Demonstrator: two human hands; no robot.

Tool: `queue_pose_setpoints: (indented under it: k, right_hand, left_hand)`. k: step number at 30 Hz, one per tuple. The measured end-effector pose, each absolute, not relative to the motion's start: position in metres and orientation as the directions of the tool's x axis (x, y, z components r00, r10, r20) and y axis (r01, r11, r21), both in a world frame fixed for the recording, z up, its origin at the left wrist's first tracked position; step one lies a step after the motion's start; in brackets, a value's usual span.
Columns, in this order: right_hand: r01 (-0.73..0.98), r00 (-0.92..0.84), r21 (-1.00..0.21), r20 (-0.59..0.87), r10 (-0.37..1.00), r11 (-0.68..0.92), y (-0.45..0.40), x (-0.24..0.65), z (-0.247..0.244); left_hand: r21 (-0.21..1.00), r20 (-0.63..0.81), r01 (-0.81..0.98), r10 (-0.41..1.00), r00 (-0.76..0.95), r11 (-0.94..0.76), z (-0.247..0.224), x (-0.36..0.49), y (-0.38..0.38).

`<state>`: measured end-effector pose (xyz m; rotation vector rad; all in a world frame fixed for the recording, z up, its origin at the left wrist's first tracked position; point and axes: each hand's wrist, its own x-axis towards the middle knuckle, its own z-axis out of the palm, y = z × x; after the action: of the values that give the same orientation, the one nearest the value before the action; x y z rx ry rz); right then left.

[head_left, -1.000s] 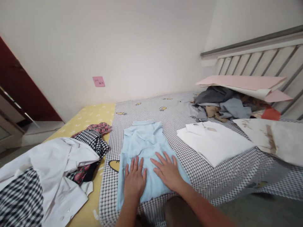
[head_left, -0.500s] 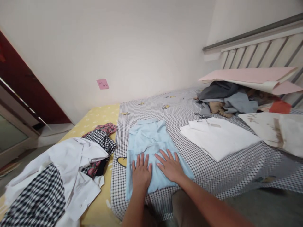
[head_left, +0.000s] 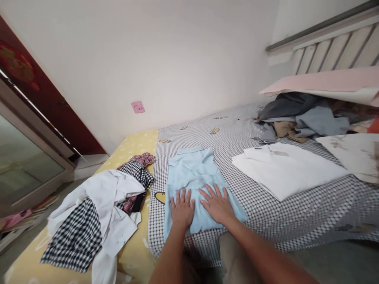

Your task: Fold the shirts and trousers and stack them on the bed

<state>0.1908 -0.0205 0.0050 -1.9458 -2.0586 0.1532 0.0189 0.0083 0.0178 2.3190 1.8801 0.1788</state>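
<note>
A light blue collared shirt (head_left: 192, 167) lies folded into a long panel on the checked bedspread, its collar toward the wall. My left hand (head_left: 182, 209) rests flat on its lower part, fingers spread. Beside it my right hand (head_left: 217, 203) also presses flat on the cloth, fingers apart. Neither hand grips the fabric. To the right lies a folded white shirt (head_left: 284, 167), apart from the blue one.
On the yellow sheet (head_left: 133, 236) at left, a white shirt (head_left: 115, 197) and a black-and-white checked garment (head_left: 74, 236) lie loosely heaped. Grey clothes (head_left: 321, 120) are piled at back right under a pink sheet (head_left: 322, 85). A stained white cloth (head_left: 352, 154) sits near them.
The view has turned slightly left, so everything appears shifted right. Both hands stay flat on the blue shirt in nearly the same place.
</note>
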Motion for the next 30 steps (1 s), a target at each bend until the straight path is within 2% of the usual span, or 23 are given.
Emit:
queue_pose_setpoints:
  k: [2, 4, 7, 10, 12, 15, 18, 20, 22, 25, 27, 30]
  right_hand:
    - [0.955, -0.036, -0.288, 0.150, 0.988, 0.078, -0.021, 0.191, 0.004]
    - [0.954, -0.028, -0.293, 0.143, 0.989, 0.069, -0.020, 0.191, 0.005]
    - [0.947, -0.031, -0.317, 0.088, 0.996, 0.057, -0.016, 0.193, 0.012]
    - [0.920, -0.023, -0.392, -0.015, 1.000, 0.015, -0.014, 0.196, 0.025]
    - [0.881, -0.003, -0.474, -0.011, 1.000, -0.003, -0.016, 0.199, 0.035]
    - [0.819, -0.049, -0.555, 0.187, 0.981, 0.147, -0.026, 0.217, 0.041]
    - [0.815, -0.148, -0.457, 0.429, 0.891, 0.356, -0.042, 0.258, 0.033]
    - [0.870, -0.162, -0.323, 0.526, 0.835, 0.372, -0.055, 0.293, 0.022]
    - [0.927, -0.191, -0.170, 0.555, 0.809, 0.335, -0.069, 0.326, 0.010]
    - [0.898, -0.387, 0.003, 0.478, 0.789, 0.440, -0.085, 0.361, -0.003]
    - [0.845, -0.488, 0.004, 0.411, 0.770, 0.534, -0.088, 0.371, -0.008]
    - [0.805, -0.529, -0.109, 0.314, 0.788, 0.584, -0.081, 0.368, -0.006]
  left_hand:
    - [0.235, -0.042, 0.949, 0.973, 0.228, -0.212, 0.025, 0.014, 0.021]
    - [0.258, -0.019, 0.932, 0.963, 0.269, -0.256, 0.038, 0.004, 0.035]
    - [0.278, 0.141, 0.911, 0.951, 0.275, -0.304, 0.060, -0.021, 0.044]
    - [0.273, 0.285, 0.915, 0.934, 0.217, -0.296, 0.070, -0.054, 0.030]
    - [0.229, 0.361, 0.911, 0.899, 0.247, -0.342, 0.063, -0.076, 0.012]
    - [0.047, 0.481, 0.855, 0.762, 0.434, -0.516, 0.041, -0.106, -0.017]
    - [-0.121, 0.541, 0.833, 0.667, 0.512, -0.541, 0.021, -0.132, -0.036]
    - [-0.187, 0.554, 0.866, 0.678, 0.483, -0.464, 0.015, -0.145, -0.041]
    - [-0.235, 0.546, 0.884, 0.698, 0.464, -0.404, 0.014, -0.153, -0.041]
    - [-0.287, 0.480, 0.825, 0.672, 0.564, -0.487, 0.019, -0.160, -0.037]
    - [-0.303, 0.404, 0.758, 0.642, 0.651, -0.578, 0.025, -0.162, -0.033]
    - [-0.303, 0.239, 0.708, 0.668, 0.705, -0.638, 0.035, -0.161, -0.027]
